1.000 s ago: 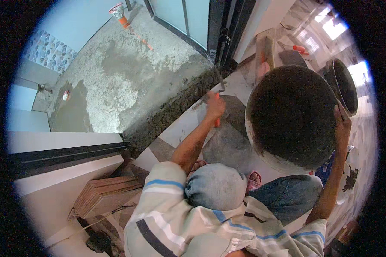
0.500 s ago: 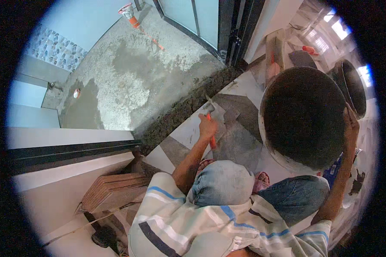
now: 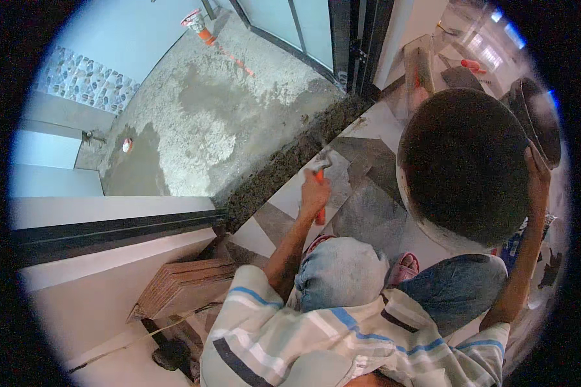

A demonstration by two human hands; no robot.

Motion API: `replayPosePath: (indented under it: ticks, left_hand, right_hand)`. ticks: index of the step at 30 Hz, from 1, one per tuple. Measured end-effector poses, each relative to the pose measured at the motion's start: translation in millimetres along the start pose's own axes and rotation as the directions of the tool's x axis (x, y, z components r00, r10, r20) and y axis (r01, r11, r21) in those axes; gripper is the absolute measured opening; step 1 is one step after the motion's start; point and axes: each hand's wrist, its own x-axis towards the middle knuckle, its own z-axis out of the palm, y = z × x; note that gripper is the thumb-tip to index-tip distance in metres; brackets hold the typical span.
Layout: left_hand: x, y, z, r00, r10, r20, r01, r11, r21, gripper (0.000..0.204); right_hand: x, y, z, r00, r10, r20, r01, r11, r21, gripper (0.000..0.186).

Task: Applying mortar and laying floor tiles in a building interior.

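My left hand (image 3: pixel 315 195) is wrapped round the orange handle of a trowel (image 3: pixel 320 216). Its metal end is blurred and lies over the tiles beside a strip of dark wet mortar (image 3: pixel 284 161). That strip runs along the doorway threshold. Off to the right, my right hand (image 3: pixel 538 169) grips the rim of a large round bucket (image 3: pixel 465 168). The bucket's mouth faces up toward me and its inside is very dark, so its contents cannot be made out.
Beyond the mortar lies a rough grey floor with a drain pipe opening (image 3: pixel 128 145) and an orange pipe (image 3: pixel 206 36). A second dark bucket (image 3: pixel 536 119) stands at the right. Stacked tiles (image 3: pixel 187 287) lean at the lower left. A red-handled tool (image 3: pixel 473 66) lies at the far right.
The whole view has shifted slightly. My left hand and the trowel have moved a little left relative to the floor. My right hand keeps its grip on the bucket rim.
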Motion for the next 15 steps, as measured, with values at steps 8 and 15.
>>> replayPosePath:
  ticks: [8, 15]
  left_hand:
    - [19.3, -5.3, 10.7, 0.999, -0.049, 0.002, 0.049, 0.998, -0.031, 0.043]
    - [-21.2, -75.7, -35.2, 0.978, -0.160, -0.135, 0.156, 0.987, -0.042, 0.040]
  right_hand:
    - [-8.1, -2.8, 0.1, 1.000, 0.005, 0.018, -0.006, 0.998, 0.061, 0.035]
    - [-0.1, 4.6, -3.1, 0.999, -0.001, 0.033, 0.001, 1.000, -0.006, 0.036]
